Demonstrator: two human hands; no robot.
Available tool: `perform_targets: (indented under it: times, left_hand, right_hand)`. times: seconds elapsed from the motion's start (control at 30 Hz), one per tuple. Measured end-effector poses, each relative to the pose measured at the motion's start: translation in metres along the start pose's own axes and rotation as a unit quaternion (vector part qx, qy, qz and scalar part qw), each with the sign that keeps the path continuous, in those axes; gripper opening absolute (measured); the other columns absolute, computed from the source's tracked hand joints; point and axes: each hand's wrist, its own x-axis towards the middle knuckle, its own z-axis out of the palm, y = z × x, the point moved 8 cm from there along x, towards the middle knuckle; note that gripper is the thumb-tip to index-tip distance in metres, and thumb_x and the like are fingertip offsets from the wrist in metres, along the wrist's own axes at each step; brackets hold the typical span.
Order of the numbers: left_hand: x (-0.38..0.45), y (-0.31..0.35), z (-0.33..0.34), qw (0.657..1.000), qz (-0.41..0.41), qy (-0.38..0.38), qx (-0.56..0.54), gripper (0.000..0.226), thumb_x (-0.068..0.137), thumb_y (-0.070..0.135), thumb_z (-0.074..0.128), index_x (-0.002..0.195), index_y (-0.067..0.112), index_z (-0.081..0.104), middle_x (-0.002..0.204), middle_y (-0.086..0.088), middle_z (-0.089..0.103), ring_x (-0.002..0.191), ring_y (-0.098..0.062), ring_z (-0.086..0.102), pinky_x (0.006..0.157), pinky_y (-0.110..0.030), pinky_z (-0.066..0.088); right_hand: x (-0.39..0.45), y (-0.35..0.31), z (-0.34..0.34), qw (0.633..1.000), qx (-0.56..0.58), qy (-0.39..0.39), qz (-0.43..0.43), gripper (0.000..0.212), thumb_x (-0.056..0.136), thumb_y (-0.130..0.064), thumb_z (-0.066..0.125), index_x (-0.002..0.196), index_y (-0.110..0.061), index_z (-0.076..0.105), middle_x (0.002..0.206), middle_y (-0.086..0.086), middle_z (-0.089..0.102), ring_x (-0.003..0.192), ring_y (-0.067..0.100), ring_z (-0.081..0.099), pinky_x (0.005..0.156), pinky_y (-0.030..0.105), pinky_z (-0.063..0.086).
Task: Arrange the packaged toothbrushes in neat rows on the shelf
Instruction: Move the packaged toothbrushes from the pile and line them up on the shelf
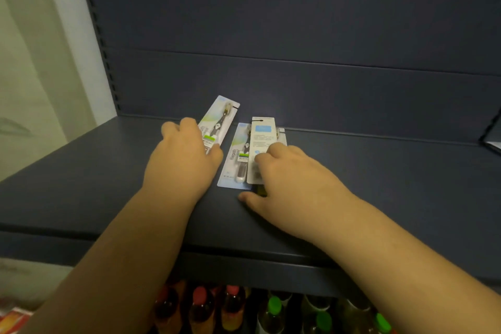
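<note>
Left hand (184, 154) is laid, fingers curled, on the tilted far-left carded toothbrush pack (221, 119). Right hand (287, 173) pinches the face-down white-backed pack (261, 141) overlapping the centre face-up pack (235, 160) on the dark blue shelf (379, 171). Risk: dragging may skew the one beneath.

left hand (184, 154): we wear no glove, ring or watch | right hand (292, 176): likewise uncovered | forearms: ours are unsleeved up to frame edge

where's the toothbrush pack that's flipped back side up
In the head view, the flipped pack lies right of centre on the shelf, overlapping the face-up pack, with the right hand on it.
</note>
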Motion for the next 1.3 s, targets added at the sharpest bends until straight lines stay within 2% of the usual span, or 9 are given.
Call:
perform_targets:
  times: [0.2,0.37,0.43,0.57,0.77,0.97,1.1,1.2,1.3]
  left_hand:
    - [0.0,0.0,0.0,0.999,0.023,-0.014,-0.043,0.034,0.089,0.044,0.057,0.111,0.019,0.046,0.111,-0.004,0.042,0.082,-0.021,0.051,0.061,-0.032,0.038]
    - [-0.002,0.0,0.001,0.997,0.026,-0.026,-0.068,0.034,0.09,0.044,0.056,0.112,0.02,0.047,0.11,-0.001,0.04,0.084,-0.022,0.052,0.066,-0.034,0.041]
    - [-0.003,0.0,0.003,0.996,0.028,-0.032,-0.073,0.034,0.091,0.043,0.055,0.113,0.019,0.047,0.109,-0.003,0.043,0.083,-0.021,0.052,0.063,-0.033,0.038]
    - [-0.003,0.002,0.004,0.995,0.048,-0.037,-0.084,0.034,0.091,0.037,0.054,0.116,0.016,0.047,0.106,-0.004,0.046,0.085,-0.02,0.052,0.061,-0.031,0.038]
    - [-0.007,0.006,0.009,0.99,0.07,-0.078,-0.092,0.036,0.089,0.039,0.058,0.117,0.019,0.05,0.107,-0.003,0.048,0.087,-0.021,0.053,0.068,-0.033,0.04]
    - [-0.009,0.008,0.009,0.984,0.088,-0.09,-0.126,0.046,0.091,0.04,0.056,0.132,0.022,0.045,0.113,-0.003,0.044,0.091,-0.023,0.053,0.073,-0.031,0.038]
    - [-0.012,0.01,0.008,0.979,0.094,-0.099,-0.153,0.044,0.094,0.039,0.053,0.135,0.026,0.043,0.112,-0.002,0.042,0.092,-0.024,0.052,0.073,-0.03,0.036]
    - [-0.018,0.019,0.005,0.976,0.102,-0.097,-0.165,0.045,0.096,0.039,0.051,0.139,0.029,0.039,0.113,0.0,0.037,0.085,-0.019,0.048,0.071,-0.028,0.034]
    - [-0.032,0.041,0.0,0.971,0.128,-0.088,-0.184,0.044,0.096,0.042,0.049,0.138,0.033,0.037,0.114,0.003,0.034,0.079,-0.012,0.046,0.06,-0.018,0.032]
  right_hand:
    - [-0.002,0.012,-0.008,0.998,0.03,0.021,0.057,0.016,0.097,-0.028,0.049,0.109,-0.017,0.048,0.104,0.002,0.049,0.086,0.023,0.05,0.068,0.033,0.039]
    - [-0.007,0.029,-0.017,0.987,0.094,0.053,0.124,0.045,0.091,-0.014,0.055,0.133,-0.019,0.04,0.118,0.005,0.041,0.073,0.024,0.055,0.058,0.031,0.042]
    - [-0.008,0.041,-0.014,0.979,0.108,0.047,0.166,0.044,0.092,-0.015,0.053,0.134,-0.016,0.041,0.123,0.006,0.037,0.071,0.024,0.054,0.057,0.031,0.04]
    - [-0.005,0.069,-0.001,0.963,0.146,0.003,0.228,0.042,0.09,-0.027,0.056,0.131,-0.017,0.049,0.13,0.008,0.045,0.091,0.028,0.057,0.068,0.032,0.041]
    - [0.011,0.089,0.006,0.947,0.163,-0.003,0.277,0.043,0.09,-0.043,0.058,0.123,-0.016,0.052,0.102,0.001,0.057,0.09,0.022,0.056,0.079,0.038,0.052]
    - [0.01,0.086,0.011,0.906,0.322,0.026,0.274,0.03,0.094,-0.035,0.054,0.121,-0.023,0.055,0.087,-0.003,0.065,0.062,0.019,0.063,0.054,0.033,0.056]
    - [-0.011,0.086,0.005,0.89,0.361,0.052,0.275,0.03,0.1,-0.042,0.05,0.126,-0.027,0.049,0.089,-0.007,0.061,0.059,0.018,0.061,0.058,0.037,0.057]
    - [-0.034,0.093,-0.003,0.877,0.375,0.085,0.287,0.026,0.099,-0.046,0.05,0.119,-0.029,0.051,0.087,-0.005,0.065,0.053,0.014,0.06,0.05,0.032,0.052]
    - [-0.06,0.104,-0.014,0.879,0.358,0.108,0.296,0.022,0.096,-0.051,0.049,0.109,-0.034,0.052,0.086,-0.007,0.067,0.05,0.013,0.063,0.052,0.033,0.053]
